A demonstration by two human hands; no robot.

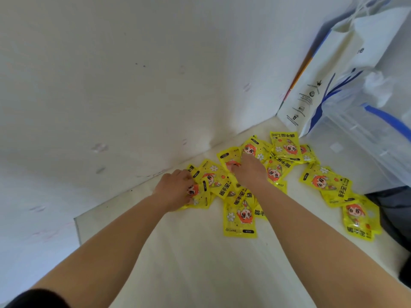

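The yellow packets lay scattered over the pale table, close to where it met the white wall, and both of the person's hands were down among them. The left hand had its fingers curled in over the end packet, gripping it at the edge; that packet overlapped others lying just to the right of those fingers. The right hand rested on the heap a little beyond, its fingers bent with their tips on the far packet. From where I stood I could not tell whether they pinched it or only pressed on it. More packets lay between the two hands and nearer the person than either set of fingers. A looser group sat well to the right of the right fingers. Past those, to the right, stood a white paper bag leaning at the wall, with a clear plastic bag just beside it.
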